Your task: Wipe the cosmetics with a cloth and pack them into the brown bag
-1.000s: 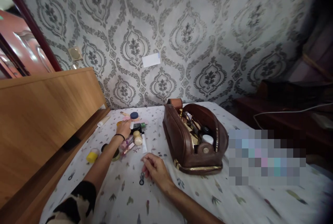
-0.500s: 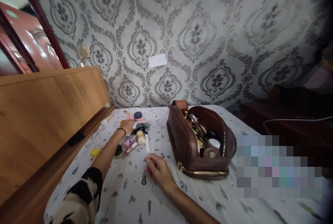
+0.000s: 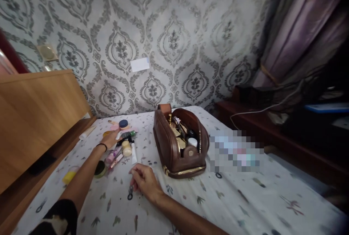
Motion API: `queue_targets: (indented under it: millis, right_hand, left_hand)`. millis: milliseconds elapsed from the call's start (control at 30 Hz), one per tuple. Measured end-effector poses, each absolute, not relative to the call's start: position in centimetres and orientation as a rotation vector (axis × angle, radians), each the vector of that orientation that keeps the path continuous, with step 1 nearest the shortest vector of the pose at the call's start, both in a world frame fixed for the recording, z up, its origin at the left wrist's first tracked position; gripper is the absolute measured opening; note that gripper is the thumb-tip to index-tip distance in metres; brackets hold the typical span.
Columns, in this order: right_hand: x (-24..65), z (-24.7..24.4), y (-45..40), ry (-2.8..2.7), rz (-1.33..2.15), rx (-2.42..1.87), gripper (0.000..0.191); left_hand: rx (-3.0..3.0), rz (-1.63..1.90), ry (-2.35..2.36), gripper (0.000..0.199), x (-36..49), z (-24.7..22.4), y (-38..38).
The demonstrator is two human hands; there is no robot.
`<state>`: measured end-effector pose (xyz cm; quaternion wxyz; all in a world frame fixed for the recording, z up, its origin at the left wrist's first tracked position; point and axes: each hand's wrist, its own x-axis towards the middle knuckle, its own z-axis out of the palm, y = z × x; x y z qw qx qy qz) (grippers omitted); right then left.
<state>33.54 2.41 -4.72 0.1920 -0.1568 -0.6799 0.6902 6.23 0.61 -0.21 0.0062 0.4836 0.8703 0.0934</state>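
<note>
My left hand point(image 3: 109, 140), a black band on its wrist, reaches over a pile of cosmetics with its fingers stretched out, touching the pile. A white item lies at its fingertips; I see no firm hold. Around it are a jar with a dark blue lid point(image 3: 123, 124), a green-capped tube point(image 3: 132, 133), a cream-coloured jar point(image 3: 127, 148), a pink bottle point(image 3: 112, 156) and a white tube point(image 3: 133, 154). My right hand point(image 3: 146, 181) rests near the white tube, fingers loosely curled and nothing visible in them. An unzipped brown leather bag point(image 3: 180, 164) stands to its right, holding several cosmetics.
A yellow-lidded container point(image 3: 69, 176) and a round olive jar point(image 3: 100, 169) lie by my left forearm. Another tube point(image 3: 87, 132) is near the wooden board point(image 3: 40, 107). Right of the bag is a blurred-out patch. A cable point(image 3: 253, 112) runs over dark red furniture point(image 3: 229, 109).
The view has turned right, so everything has shifted left and the curtain shows. Both hands stay in nearly the same places relative to the cosmetics and the bag.
</note>
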Motion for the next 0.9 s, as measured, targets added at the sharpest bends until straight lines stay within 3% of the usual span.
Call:
queue_targets:
  millis: [300,633,900]
  right_hand:
    - [33.4,-5.2,2.8,-1.893,1.963,-0.413,0.017]
    - [33.3,-5.4,2.8,-1.927,1.911,-0.374,0.018]
    - [33.3,-5.1,2.8,-1.948,1.905,-0.377,0.017]
  left_hand:
    - [1.532,0.487,2.738,0.027,5.7,-1.0,-0.3]
    - [1.418,0.983,2.718,0.041,3.9,1.6,-5.1]
    - [1.590,0.830,2.560,0.031,9.1,1.3,-5.6]
